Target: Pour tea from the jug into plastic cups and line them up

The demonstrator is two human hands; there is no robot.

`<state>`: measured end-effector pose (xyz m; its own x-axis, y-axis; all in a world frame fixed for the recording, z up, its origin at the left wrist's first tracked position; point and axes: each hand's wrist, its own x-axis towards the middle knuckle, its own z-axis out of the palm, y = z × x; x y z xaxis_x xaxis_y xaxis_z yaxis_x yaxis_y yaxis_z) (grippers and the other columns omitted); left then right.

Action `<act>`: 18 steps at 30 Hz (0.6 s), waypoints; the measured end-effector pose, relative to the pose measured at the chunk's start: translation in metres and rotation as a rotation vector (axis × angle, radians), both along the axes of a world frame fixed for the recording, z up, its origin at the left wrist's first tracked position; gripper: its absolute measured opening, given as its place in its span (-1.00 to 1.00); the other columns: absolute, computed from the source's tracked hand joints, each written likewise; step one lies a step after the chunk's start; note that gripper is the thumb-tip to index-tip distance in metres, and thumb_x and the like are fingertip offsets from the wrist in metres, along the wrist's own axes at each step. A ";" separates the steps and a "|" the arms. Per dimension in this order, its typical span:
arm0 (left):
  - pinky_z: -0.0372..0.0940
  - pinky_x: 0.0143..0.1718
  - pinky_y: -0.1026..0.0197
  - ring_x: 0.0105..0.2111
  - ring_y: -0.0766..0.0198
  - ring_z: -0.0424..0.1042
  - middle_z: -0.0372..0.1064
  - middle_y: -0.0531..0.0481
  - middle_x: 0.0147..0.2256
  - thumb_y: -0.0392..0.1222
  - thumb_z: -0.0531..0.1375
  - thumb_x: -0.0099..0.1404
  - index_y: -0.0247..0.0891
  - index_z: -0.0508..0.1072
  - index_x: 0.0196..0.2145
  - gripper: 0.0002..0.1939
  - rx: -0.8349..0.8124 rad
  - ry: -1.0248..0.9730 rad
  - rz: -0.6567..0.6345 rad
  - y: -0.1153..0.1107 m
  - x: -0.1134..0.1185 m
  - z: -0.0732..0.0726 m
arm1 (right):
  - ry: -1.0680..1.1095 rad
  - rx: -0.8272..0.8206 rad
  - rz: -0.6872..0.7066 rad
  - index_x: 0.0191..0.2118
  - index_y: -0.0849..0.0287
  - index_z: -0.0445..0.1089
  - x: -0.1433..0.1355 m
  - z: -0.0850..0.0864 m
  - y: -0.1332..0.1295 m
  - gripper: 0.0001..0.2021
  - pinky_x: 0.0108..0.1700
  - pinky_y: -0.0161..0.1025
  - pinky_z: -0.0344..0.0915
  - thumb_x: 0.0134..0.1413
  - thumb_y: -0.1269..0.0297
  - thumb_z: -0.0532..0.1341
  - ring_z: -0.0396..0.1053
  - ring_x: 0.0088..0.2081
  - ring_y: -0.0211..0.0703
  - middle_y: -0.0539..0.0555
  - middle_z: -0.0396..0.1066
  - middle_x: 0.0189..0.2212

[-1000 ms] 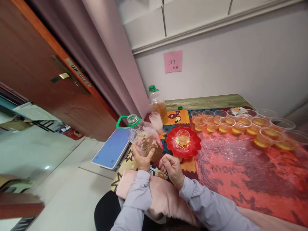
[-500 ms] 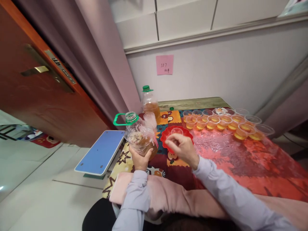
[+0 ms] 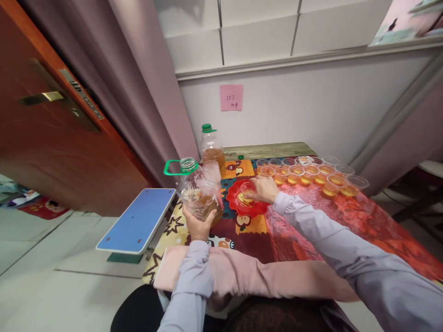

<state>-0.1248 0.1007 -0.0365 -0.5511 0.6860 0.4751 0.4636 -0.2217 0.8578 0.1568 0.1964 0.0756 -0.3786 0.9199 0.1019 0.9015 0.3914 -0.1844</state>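
Patterned table (image 3: 254,242), two jugs (image 3: 199,198): left fingers (image 3: 211,216) clasp one; right fingers (image 3: 258,182) grip one cup (image 3: 246,188) in one red dish (image 3: 234,204).

A handwritten pink note (image 3: 231,97) on the wall (image 3: 294,101) above the back edge of the table (image 3: 273,151); mauve curtain (image 3: 138,83) near its back-left corner; blue board (image 3: 138,220) beside its left edge; wooden door (image 3: 55,152) beyond.

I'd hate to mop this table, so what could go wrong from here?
The bottle in the left hand has no cap on, so a sharp tilt could slosh liquid out. The right hand is at the cup on the red plate; a clumsy touch might tip it. The crowded row of part-filled cups stands nearby, so one bump could topple several.
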 end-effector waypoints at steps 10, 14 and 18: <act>0.35 0.28 -0.15 0.21 -0.08 0.48 0.40 -0.30 0.21 0.09 0.56 -0.06 -0.21 0.10 0.38 0.18 -0.009 0.029 0.027 0.001 -0.002 0.005 | 0.210 0.175 0.061 0.10 0.17 0.52 0.013 0.006 -0.011 -0.39 0.21 0.05 0.20 0.15 -0.23 0.36 0.48 0.08 0.16 0.26 0.57 0.00; 0.35 0.28 -0.17 0.20 -0.09 0.48 0.40 -0.31 0.21 0.10 0.56 -0.06 -0.22 0.11 0.38 0.18 -0.023 0.032 0.030 0.001 -0.002 0.007 | 0.358 0.305 0.017 -0.07 0.13 0.57 0.066 0.005 -0.002 -0.47 0.28 0.19 0.17 0.17 -0.28 0.31 0.43 0.18 0.22 0.30 0.52 0.14; 0.34 0.27 -0.17 0.18 -0.10 0.48 0.41 -0.34 0.19 0.13 0.55 -0.08 -0.26 0.11 0.38 0.19 -0.019 0.021 0.040 0.000 0.001 0.010 | 0.283 0.381 -0.163 -0.18 0.14 0.58 0.142 -0.013 0.007 -0.45 0.36 0.42 0.01 0.11 -0.32 0.31 0.32 0.30 0.37 0.38 0.42 0.26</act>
